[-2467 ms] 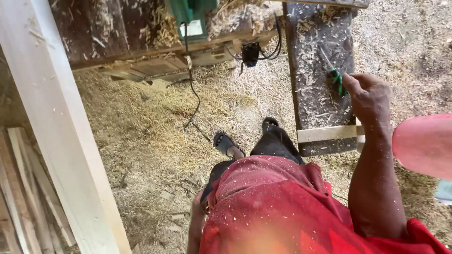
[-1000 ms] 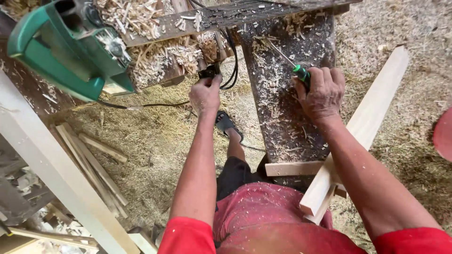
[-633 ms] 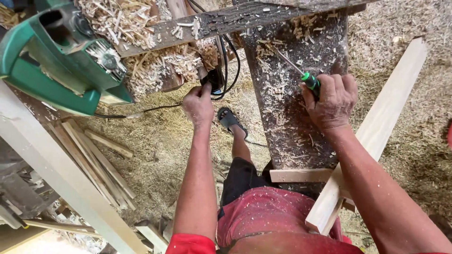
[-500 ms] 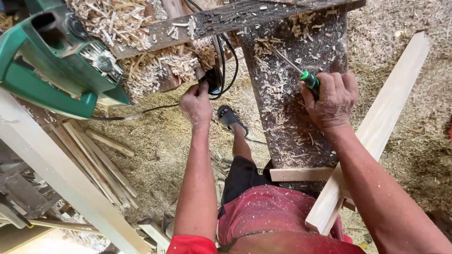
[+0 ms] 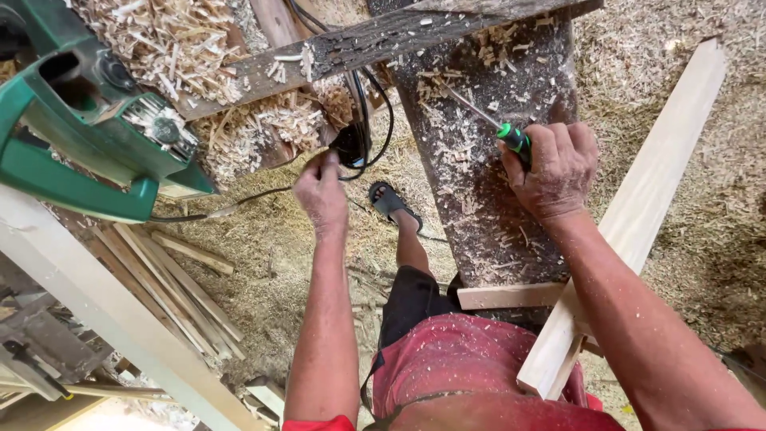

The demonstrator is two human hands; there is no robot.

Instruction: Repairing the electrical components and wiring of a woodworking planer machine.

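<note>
You stand in a woodworking shop where sawdust and pale shavings (image 5: 702,207) blanket the floor. A dark, weathered workbench plank (image 5: 487,199) runs ahead of you, crossed at the top by a rough beam (image 5: 415,36) heaped with curled shavings. A green power planer (image 5: 80,128) sits at upper left. Below it, a bundle of thin wooden slats (image 5: 183,295) lies on the ground beside a broad pale board (image 5: 104,311). Another light plank (image 5: 646,207) leans at right. Daylight falls evenly across everything.
</note>
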